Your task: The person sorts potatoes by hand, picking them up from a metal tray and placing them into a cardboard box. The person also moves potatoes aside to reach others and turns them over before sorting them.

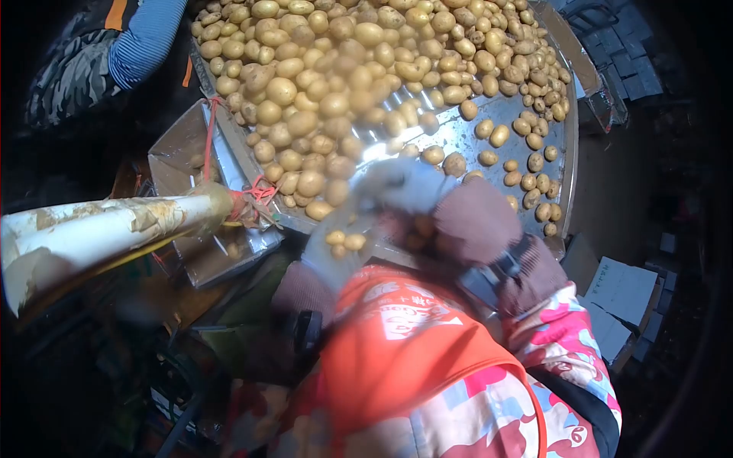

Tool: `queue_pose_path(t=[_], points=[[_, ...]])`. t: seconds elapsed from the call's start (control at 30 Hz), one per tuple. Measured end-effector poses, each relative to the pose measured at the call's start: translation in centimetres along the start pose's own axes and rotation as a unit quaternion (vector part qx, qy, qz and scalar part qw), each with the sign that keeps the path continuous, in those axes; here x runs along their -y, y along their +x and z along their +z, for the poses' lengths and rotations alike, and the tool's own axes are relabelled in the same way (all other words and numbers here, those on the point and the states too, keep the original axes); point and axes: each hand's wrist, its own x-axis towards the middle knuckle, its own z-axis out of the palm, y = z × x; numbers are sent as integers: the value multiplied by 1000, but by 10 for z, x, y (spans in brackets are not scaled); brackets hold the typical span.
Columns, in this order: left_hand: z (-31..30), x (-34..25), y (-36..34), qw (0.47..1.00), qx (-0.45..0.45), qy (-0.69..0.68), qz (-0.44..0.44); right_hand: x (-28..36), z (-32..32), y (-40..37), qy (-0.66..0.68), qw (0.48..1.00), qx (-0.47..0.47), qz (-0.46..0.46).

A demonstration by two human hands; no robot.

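Note:
Gloved and blurred, my right hand (405, 185) is over the near edge of a metal sorting table (473, 130), beside a few potatoes; its fingers are smeared by motion. My left hand (336, 244), in a pale glove, is lower and to the left, near the table's front edge, with a few small potatoes (345, 242) resting in it. A large heap of potatoes (305, 84) covers the back and left of the table. Loose potatoes (534, 141) lie scattered on the right side.
A white pole (114, 229) reaches in from the left, tied with red string (259, 189) at the table corner. Under it is a cardboard box (179, 153). Another person's sleeve (149, 42) shows at upper left. Cartons (622, 290) stand at right.

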Motion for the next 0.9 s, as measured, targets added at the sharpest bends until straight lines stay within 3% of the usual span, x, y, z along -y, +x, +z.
queue_pose_path(t=[0.07,0.13,0.2,0.23,0.3,0.37,0.43,0.5,0.53,0.63,0.7,0.73,0.8,0.87,0.9], points=[[1,-7,18,997,42,-15,-56,16,-29,-4,118,989,33,88],[-1,-8,34,987,109,-43,-112,4,-59,15,124,972,-25,201],[-8,-3,38,965,190,-87,-161,-31,-61,45,12,966,-101,238],[-7,2,36,970,167,-92,-152,-41,-56,51,-108,964,-111,214],[-8,9,36,975,137,-106,-139,-55,-51,60,-249,944,-92,195],[-32,16,51,972,133,-135,-136,-53,-58,68,-298,932,-34,204],[-47,21,63,978,135,-108,-114,-47,-75,67,-210,938,50,272],[-53,23,70,989,134,-17,-59,-45,-80,60,-91,946,19,312],[-42,22,67,991,117,-11,-63,-47,-74,47,-17,946,-53,318],[6,14,46,996,62,6,-71,-80,-61,35,29,948,-143,282],[19,14,31,996,12,17,-84,-105,-62,40,16,961,-106,253],[16,12,36,996,33,10,-81,-68,-75,23,191,929,-168,268],[4,13,45,995,68,-14,-76,-53,-64,7,367,874,-193,253],[20,5,38,991,76,-23,-106,-30,-56,-18,401,882,-116,217],[29,3,38,989,84,-23,-123,-16,-60,-27,346,920,-33,181]])
